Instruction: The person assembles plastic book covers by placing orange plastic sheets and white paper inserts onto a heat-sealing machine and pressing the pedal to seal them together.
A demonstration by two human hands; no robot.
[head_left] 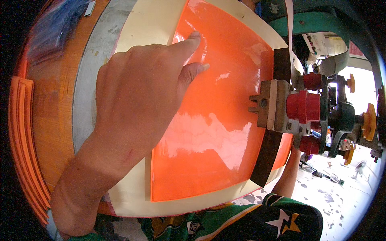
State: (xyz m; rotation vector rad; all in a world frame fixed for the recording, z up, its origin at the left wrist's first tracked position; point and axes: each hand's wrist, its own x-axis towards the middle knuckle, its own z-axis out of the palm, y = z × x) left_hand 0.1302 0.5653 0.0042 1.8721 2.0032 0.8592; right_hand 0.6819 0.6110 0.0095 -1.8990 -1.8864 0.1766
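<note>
Head view: left hand point(138, 86) lies palm down over the orange sheet point(225, 96), thumb and forefinger spread apart; the right hand is hidden, state indeterminable. The sheet lies on the cream board point(140, 24), beside the machine head point(277, 106). Uneven hand pressure could skew the sheet; reaching rightward could risk finger contact. Count: 1 sheet, 1 board, 1 machine head, 3 red caps point(303, 106), 3 yellow knobs point(368, 122).

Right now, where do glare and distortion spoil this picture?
Head view: pale glare patches across the orange sheet; floor blown nearly white beyond the red-and-black machine part; edges bowed toward the dark rim; left hand reasonably sharp.
</note>
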